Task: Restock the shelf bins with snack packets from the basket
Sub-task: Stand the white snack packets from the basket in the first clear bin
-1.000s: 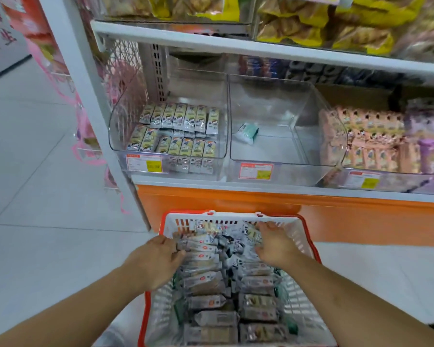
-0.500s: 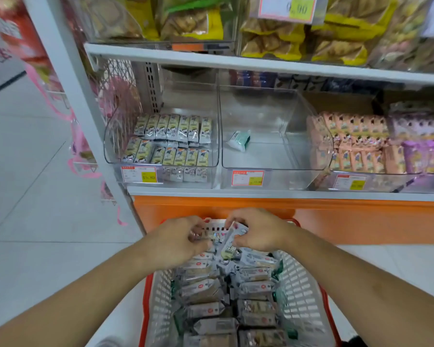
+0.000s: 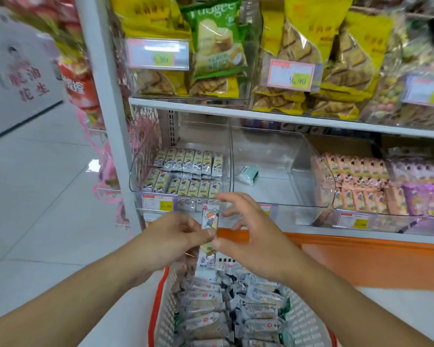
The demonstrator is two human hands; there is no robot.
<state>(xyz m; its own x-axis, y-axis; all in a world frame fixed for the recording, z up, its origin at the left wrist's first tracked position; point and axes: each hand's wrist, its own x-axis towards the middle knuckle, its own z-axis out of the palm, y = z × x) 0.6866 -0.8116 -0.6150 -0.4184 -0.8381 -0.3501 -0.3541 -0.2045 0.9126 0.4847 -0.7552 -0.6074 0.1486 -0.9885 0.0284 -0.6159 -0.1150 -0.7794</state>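
Moved: both hands lifted from the red-rimmed white plastic basket point(image 3: 308, 324), carrying packets.
Grip: left hand point(image 3: 171, 236) pinches slim cartoon-printed snack packets point(image 3: 210, 219); right hand point(image 3: 246, 234) spread.
Next: place into the clear plastic left bin point(image 3: 138, 171).

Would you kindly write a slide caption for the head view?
Left hand pinches a snack packet above the basket; open right hand beside it.

The middle clear bin point(image 3: 281, 176) lies open on top, holding only one green-white packet point(image 3: 247, 174). The left bin point(image 3: 145, 171) is packed with rows of packets; the upper shelf point(image 3: 261, 116) overhangs both.
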